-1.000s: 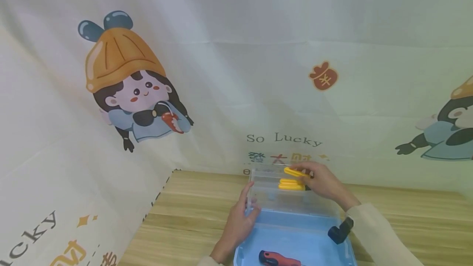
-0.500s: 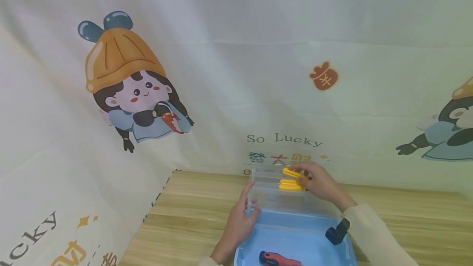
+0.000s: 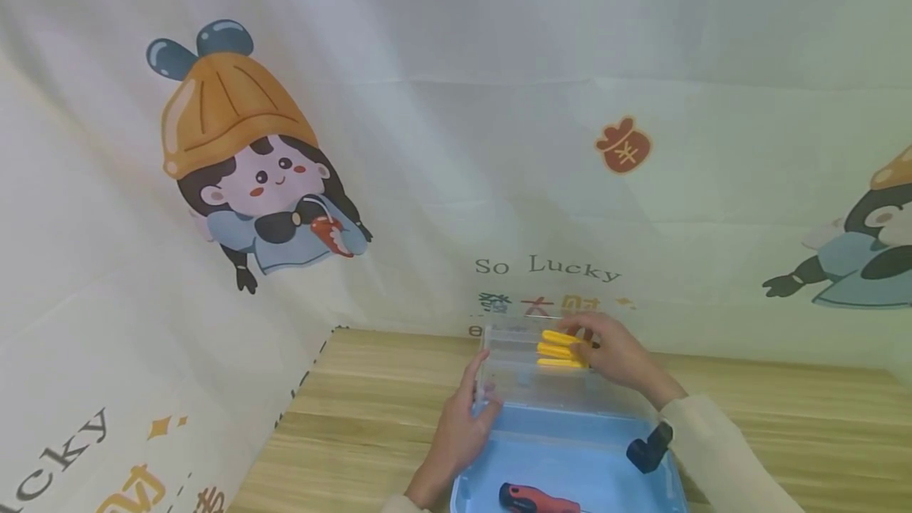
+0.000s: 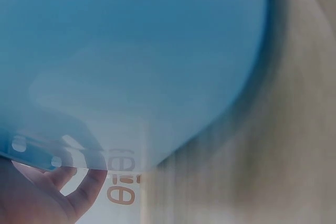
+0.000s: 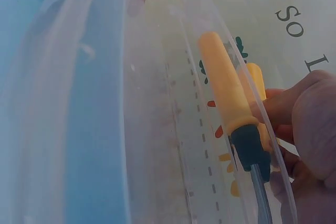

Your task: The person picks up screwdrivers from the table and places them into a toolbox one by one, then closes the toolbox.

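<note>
In the head view a blue case lies with its clear lid raised at the back. My left hand grips the lid's left edge; in the left wrist view its fingers show beneath the blurred blue wall. My right hand pinches a yellow-handled screwdriver at the lid's upper part. The right wrist view shows the yellow handle, dark collar and metal shaft along the clear wall. A second yellow handle shape shows behind it, partly hidden by the fingers.
A red and black screwdriver lies in the blue case. A black device sits by my right sleeve, over the case's right side. The wooden table extends to both sides, with a printed curtain behind.
My right hand has lowered the upper yellow handle slightly toward the yellow shapes below it, and its wrist has shifted a little left. The left hand has stayed on the lid.
</note>
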`<control>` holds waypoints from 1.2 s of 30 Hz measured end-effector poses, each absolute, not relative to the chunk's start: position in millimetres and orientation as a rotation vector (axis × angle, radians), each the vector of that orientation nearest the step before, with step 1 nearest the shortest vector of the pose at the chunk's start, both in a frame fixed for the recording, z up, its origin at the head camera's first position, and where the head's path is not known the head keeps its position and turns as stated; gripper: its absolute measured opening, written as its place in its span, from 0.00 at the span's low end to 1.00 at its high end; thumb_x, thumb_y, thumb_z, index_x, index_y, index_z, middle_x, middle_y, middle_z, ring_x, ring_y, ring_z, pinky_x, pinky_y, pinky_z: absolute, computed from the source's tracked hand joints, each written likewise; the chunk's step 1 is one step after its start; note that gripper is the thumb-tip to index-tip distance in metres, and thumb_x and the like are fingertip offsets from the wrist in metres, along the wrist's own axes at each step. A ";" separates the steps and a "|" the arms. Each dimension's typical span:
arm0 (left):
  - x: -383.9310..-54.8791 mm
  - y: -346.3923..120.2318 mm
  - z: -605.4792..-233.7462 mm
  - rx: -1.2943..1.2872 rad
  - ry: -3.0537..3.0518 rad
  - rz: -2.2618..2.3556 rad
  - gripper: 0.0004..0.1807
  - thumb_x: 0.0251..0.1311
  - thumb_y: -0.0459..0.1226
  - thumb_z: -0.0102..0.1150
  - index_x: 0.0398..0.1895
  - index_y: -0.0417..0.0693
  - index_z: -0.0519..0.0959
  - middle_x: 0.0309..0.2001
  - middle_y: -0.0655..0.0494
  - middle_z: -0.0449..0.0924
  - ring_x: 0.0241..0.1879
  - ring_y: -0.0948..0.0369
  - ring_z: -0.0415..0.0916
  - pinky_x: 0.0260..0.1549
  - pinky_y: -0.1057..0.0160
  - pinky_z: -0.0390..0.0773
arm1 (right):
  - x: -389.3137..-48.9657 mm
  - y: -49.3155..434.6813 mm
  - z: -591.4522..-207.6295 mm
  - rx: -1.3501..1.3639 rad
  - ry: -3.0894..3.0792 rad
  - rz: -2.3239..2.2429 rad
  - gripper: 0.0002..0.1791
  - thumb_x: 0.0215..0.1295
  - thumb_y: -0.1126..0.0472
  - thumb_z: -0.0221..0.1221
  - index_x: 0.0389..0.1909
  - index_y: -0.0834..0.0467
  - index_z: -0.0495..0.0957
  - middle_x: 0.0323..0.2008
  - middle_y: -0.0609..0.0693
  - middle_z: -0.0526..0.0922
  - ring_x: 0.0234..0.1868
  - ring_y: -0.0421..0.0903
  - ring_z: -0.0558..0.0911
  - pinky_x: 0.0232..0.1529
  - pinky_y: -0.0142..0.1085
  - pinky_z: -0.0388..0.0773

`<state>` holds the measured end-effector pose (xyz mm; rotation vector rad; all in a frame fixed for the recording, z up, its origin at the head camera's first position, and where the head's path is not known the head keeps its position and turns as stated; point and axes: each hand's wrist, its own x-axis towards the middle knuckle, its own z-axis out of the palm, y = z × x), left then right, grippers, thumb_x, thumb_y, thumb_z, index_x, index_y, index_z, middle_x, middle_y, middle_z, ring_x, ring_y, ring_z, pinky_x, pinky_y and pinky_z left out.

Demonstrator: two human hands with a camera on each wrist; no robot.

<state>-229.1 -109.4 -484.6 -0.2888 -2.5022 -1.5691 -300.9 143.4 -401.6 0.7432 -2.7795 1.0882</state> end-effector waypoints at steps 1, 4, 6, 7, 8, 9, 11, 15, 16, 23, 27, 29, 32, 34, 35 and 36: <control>-229.1 -109.3 -484.4 -0.288 -2.501 -1.570 0.35 0.69 0.41 0.54 0.76 0.70 0.55 0.59 0.40 0.78 0.59 0.43 0.76 0.55 0.39 0.76 | -301.1 143.7 -401.8 0.744 -2.778 1.090 0.20 0.63 0.71 0.60 0.55 0.56 0.80 0.49 0.51 0.82 0.41 0.45 0.76 0.40 0.38 0.75; -229.4 -109.1 -484.3 -0.288 -2.501 -1.578 0.35 0.69 0.42 0.54 0.77 0.68 0.55 0.59 0.40 0.78 0.59 0.43 0.76 0.55 0.39 0.75 | -301.4 144.6 -402.5 0.738 -2.779 1.100 0.19 0.64 0.71 0.59 0.55 0.56 0.80 0.48 0.52 0.82 0.41 0.46 0.76 0.39 0.38 0.75; -229.4 -108.9 -484.2 -0.288 -2.502 -1.574 0.35 0.69 0.42 0.54 0.77 0.67 0.55 0.59 0.40 0.78 0.59 0.44 0.76 0.56 0.39 0.75 | -301.3 145.0 -402.5 0.733 -2.784 1.108 0.19 0.64 0.70 0.59 0.55 0.56 0.80 0.48 0.52 0.82 0.41 0.46 0.75 0.38 0.38 0.75; -229.4 -108.9 -484.3 -0.287 -2.503 -1.572 0.35 0.69 0.42 0.54 0.77 0.66 0.55 0.59 0.40 0.78 0.59 0.44 0.76 0.56 0.39 0.76 | -301.1 145.2 -402.4 0.730 -2.787 1.116 0.19 0.64 0.70 0.59 0.55 0.56 0.80 0.47 0.52 0.82 0.41 0.47 0.75 0.38 0.37 0.75; -229.3 -108.8 -484.4 -0.288 -2.502 -1.567 0.35 0.69 0.42 0.54 0.77 0.65 0.56 0.59 0.41 0.78 0.59 0.44 0.76 0.55 0.39 0.76 | -300.8 145.3 -402.2 0.728 -2.789 1.119 0.18 0.65 0.70 0.59 0.55 0.56 0.80 0.47 0.52 0.82 0.41 0.47 0.75 0.37 0.37 0.75; -229.4 -108.7 -484.5 -0.286 -2.501 -1.563 0.35 0.69 0.42 0.54 0.77 0.64 0.56 0.58 0.41 0.79 0.59 0.44 0.76 0.55 0.40 0.76 | -300.7 145.3 -401.9 0.724 -2.790 1.121 0.18 0.65 0.70 0.59 0.55 0.56 0.80 0.47 0.52 0.82 0.41 0.47 0.75 0.37 0.37 0.75; -228.9 -108.9 -484.4 -0.282 -2.503 -1.558 0.35 0.69 0.42 0.54 0.77 0.64 0.56 0.58 0.41 0.79 0.58 0.44 0.77 0.55 0.40 0.76 | -300.1 145.2 -401.6 0.720 -2.793 1.126 0.18 0.65 0.70 0.59 0.55 0.56 0.80 0.47 0.52 0.82 0.41 0.47 0.75 0.37 0.37 0.75; -228.0 -109.3 -484.7 -0.281 -2.509 -1.568 0.35 0.69 0.42 0.54 0.77 0.63 0.55 0.58 0.41 0.79 0.59 0.44 0.76 0.55 0.40 0.77 | -299.4 145.0 -401.7 0.718 -2.789 1.123 0.18 0.64 0.70 0.59 0.55 0.57 0.80 0.47 0.52 0.82 0.41 0.47 0.75 0.38 0.37 0.75; -227.8 -109.2 -484.5 -0.282 -2.510 -1.571 0.35 0.69 0.42 0.54 0.77 0.63 0.55 0.59 0.41 0.78 0.59 0.44 0.76 0.55 0.39 0.76 | -299.3 145.0 -401.9 0.720 -2.788 1.121 0.18 0.64 0.70 0.59 0.55 0.57 0.80 0.47 0.52 0.82 0.41 0.47 0.75 0.38 0.37 0.75; -228.4 -108.7 -484.0 -0.296 -2.506 -1.563 0.35 0.69 0.42 0.54 0.77 0.65 0.55 0.59 0.40 0.78 0.59 0.43 0.76 0.55 0.38 0.76 | -299.3 145.7 -403.2 0.723 -2.784 1.133 0.18 0.65 0.70 0.59 0.55 0.56 0.80 0.47 0.52 0.82 0.41 0.47 0.75 0.38 0.38 0.75; -228.5 -109.1 -483.4 -0.304 -2.505 -1.557 0.35 0.69 0.41 0.54 0.77 0.64 0.55 0.59 0.40 0.78 0.59 0.43 0.76 0.55 0.38 0.76 | -299.2 146.0 -403.5 0.732 -2.775 1.142 0.18 0.65 0.70 0.59 0.55 0.56 0.80 0.47 0.52 0.82 0.41 0.47 0.75 0.38 0.38 0.75; -228.6 -109.2 -483.1 -0.299 -2.509 -1.567 0.35 0.69 0.41 0.54 0.77 0.65 0.55 0.59 0.40 0.78 0.59 0.44 0.76 0.56 0.39 0.75 | -299.2 146.3 -403.4 0.736 -2.770 1.148 0.17 0.65 0.69 0.58 0.55 0.56 0.80 0.47 0.52 0.82 0.42 0.47 0.75 0.39 0.38 0.75; -229.0 -109.4 -483.3 -0.292 -2.518 -1.576 0.36 0.70 0.41 0.53 0.78 0.66 0.54 0.61 0.41 0.77 0.60 0.45 0.75 0.56 0.39 0.75 | -299.8 147.1 -403.6 0.739 -2.760 1.148 0.17 0.66 0.69 0.58 0.55 0.56 0.80 0.47 0.53 0.82 0.43 0.47 0.76 0.40 0.39 0.76; -229.4 -109.5 -483.5 -0.293 -2.519 -1.575 0.36 0.69 0.41 0.54 0.78 0.67 0.53 0.61 0.41 0.77 0.60 0.45 0.75 0.56 0.40 0.75 | -300.3 147.8 -404.2 0.736 -2.752 1.144 0.17 0.65 0.69 0.58 0.55 0.57 0.80 0.48 0.54 0.82 0.44 0.48 0.76 0.42 0.40 0.76; -229.6 -109.6 -483.9 -0.290 -2.522 -1.573 0.36 0.69 0.41 0.54 0.77 0.67 0.53 0.61 0.41 0.77 0.60 0.45 0.75 0.57 0.40 0.75 | -300.5 148.4 -404.6 0.733 -2.747 1.140 0.17 0.65 0.69 0.58 0.55 0.57 0.80 0.48 0.54 0.82 0.44 0.48 0.76 0.42 0.40 0.76; -229.7 -109.7 -484.0 -0.292 -2.520 -1.569 0.36 0.69 0.41 0.54 0.77 0.67 0.53 0.61 0.40 0.77 0.60 0.45 0.75 0.56 0.40 0.75 | -300.6 149.1 -405.1 0.732 -2.739 1.137 0.18 0.65 0.69 0.58 0.55 0.57 0.80 0.48 0.55 0.82 0.45 0.48 0.77 0.43 0.41 0.76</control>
